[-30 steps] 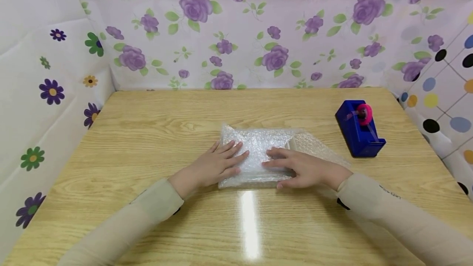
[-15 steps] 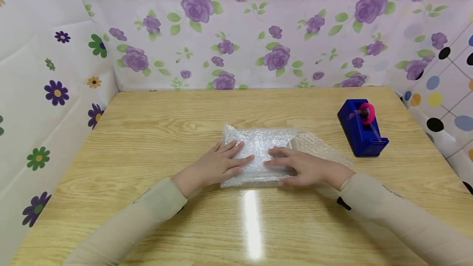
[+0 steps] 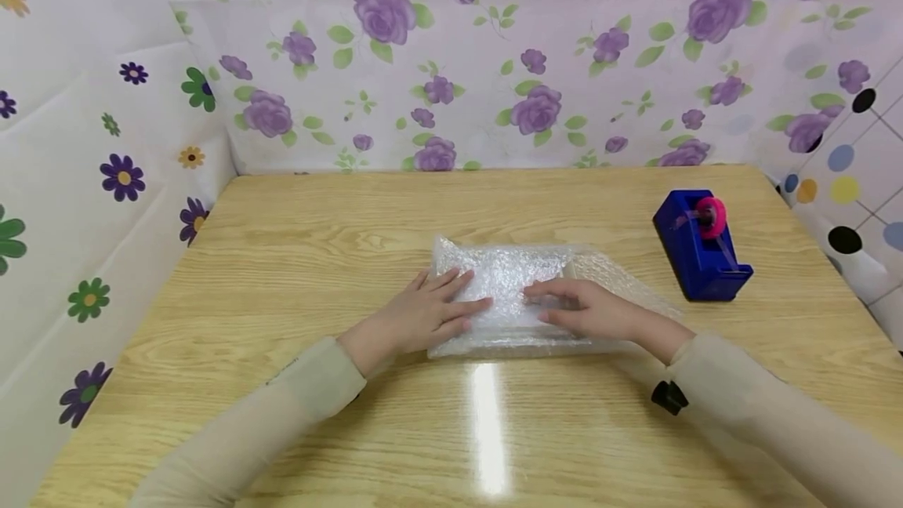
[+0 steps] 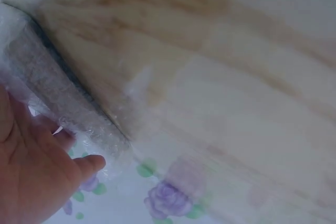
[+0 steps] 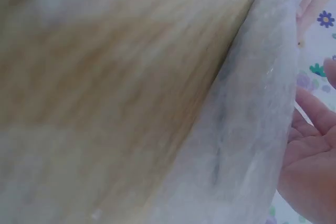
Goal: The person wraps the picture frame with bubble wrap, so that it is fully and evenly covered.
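A flat, box-like thing wrapped in clear bubble wrap (image 3: 508,265) lies on the wooden table, and what is inside is blurred by the wrap. My left hand (image 3: 423,316) rests with fingers spread on the left part of it. Over the right part lies my right hand (image 3: 596,312), its fingers loosely bent and touching the top. In the left wrist view, the wrapped side (image 4: 63,82) shows beside my left hand (image 4: 37,161). The right wrist view has the loose wrap (image 5: 252,108) next to my right hand (image 5: 310,156).
A blue tape dispenser (image 3: 705,257) with a pink-cored roll stands at the right of the table (image 3: 317,241). A loose flap of bubble wrap (image 3: 624,281) stretches right from the package. Floral sheets (image 3: 480,61) hang behind the table.
My right thumb has come up from the package's front edge to its top, and that hand has shifted slightly right. The left hand stays on the wrap. The head view has turned slightly left.
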Motion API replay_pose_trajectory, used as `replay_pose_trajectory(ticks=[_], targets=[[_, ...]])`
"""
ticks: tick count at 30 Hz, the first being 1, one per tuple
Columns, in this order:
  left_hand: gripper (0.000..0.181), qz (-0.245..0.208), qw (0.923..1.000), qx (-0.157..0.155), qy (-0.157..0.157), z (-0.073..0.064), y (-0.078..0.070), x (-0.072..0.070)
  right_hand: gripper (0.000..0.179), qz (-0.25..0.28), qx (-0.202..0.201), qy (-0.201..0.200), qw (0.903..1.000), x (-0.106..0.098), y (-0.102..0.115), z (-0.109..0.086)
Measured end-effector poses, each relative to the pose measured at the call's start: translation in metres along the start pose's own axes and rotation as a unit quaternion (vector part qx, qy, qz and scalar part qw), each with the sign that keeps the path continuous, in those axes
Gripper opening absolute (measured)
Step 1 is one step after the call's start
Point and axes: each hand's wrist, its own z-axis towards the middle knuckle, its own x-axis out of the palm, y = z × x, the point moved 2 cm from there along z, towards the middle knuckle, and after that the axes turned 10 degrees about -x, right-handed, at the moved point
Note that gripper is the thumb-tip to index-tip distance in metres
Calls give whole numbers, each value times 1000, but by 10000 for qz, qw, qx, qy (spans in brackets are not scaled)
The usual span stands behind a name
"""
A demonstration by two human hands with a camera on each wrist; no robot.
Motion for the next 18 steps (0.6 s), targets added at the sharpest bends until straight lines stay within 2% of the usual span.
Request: replay_pose_trajectory(ticks=[7,11,14,18], targets=[[47,-78,9999,71,-11,0,-1,2,33,349,94,-807,9961,5,8,-10],[47,-74,9999,131,-41,-1,0,2,31,593,386,-1256,9896,6,12,-16],[47,-76,9998,183,-81,0,0,2,32,860,741,-1690,9790,6,16,-23],[47,-59,9997,217,-108,0,1,3,33,1323,1152,-2293,9574,9,21,-33]])
